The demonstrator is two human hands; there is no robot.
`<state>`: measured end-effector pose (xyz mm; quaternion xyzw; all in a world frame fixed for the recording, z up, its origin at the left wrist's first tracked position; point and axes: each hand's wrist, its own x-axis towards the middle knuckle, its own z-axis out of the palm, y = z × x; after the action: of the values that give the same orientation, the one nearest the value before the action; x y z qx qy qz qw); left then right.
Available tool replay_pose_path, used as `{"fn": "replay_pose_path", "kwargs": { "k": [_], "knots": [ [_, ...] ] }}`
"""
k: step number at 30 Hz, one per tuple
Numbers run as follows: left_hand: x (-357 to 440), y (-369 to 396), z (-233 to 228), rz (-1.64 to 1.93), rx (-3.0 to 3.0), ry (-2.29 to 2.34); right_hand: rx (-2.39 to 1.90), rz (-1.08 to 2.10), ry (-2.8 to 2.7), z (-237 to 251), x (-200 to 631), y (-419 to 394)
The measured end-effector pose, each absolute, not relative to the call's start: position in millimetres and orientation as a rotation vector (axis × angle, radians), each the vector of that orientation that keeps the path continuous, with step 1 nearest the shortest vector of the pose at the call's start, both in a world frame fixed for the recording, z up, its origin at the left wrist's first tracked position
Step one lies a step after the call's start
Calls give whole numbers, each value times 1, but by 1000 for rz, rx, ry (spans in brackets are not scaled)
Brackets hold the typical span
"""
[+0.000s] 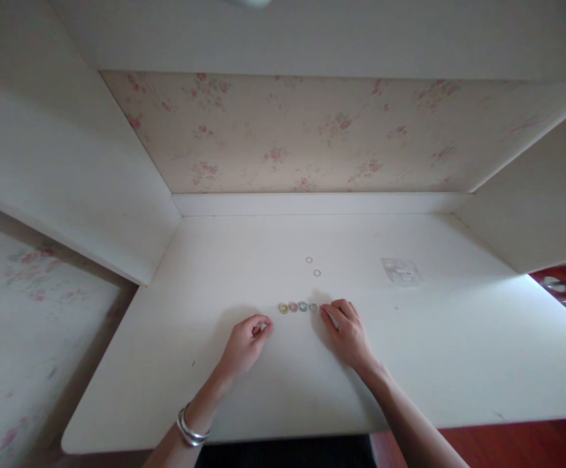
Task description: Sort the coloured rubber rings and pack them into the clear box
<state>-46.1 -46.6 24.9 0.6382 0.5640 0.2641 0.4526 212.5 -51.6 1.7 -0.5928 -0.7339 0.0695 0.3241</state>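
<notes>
Several small round coils point(293, 307), perhaps hair ties, lie side by side in a short row on the white desktop. From left to right they look yellow, pinkish brown, blue and green. My right hand point(345, 328) rests at the row's right end, its fingers pinched together right beside the green coil point(313, 307). Whether it touches that coil or holds anything is too small to tell. Just left of the yellow coil point(283, 308) and a little nearer to me, my left hand point(247, 341) has thumb and fingertips closed together; anything between them is hidden.
Two thin rings point(317, 273) lie apart beyond the row. A clear plastic bag point(402, 272) is flat on the desktop point(263, 240) to the right. White side panels and a floral back wall point(273, 130) enclose the desk, with a shelf overhead.
</notes>
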Motion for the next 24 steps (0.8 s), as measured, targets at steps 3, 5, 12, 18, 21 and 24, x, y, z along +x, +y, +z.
{"fn": "replay_pose_path", "kwargs": {
  "k": [3, 5, 12, 18, 21, 24],
  "knots": [
    [-34, -32, 35, 640, 1687, 1355, -1599, 216, -1720, 0, 218, -59],
    [-20, -19, 42, 631, 1822, 1299, -1656, 281, -1567, -1, 221, -62],
    [39, 41, 46, 480, 2266, 1228, -1690, 430, -1381, -3, 225, -59],
    [76, 70, 37, 298, 2468, 1318, -1665, 448, -1411, -5, 227, -58],
    [85, 74, 32, 244, 2488, 1348, -1664, 476, -1402, -4, 229, -57],
    [89, 77, 29, 215, 2485, 1345, -1667, 505, -1384, -3, 229, -57]
  ]
}}
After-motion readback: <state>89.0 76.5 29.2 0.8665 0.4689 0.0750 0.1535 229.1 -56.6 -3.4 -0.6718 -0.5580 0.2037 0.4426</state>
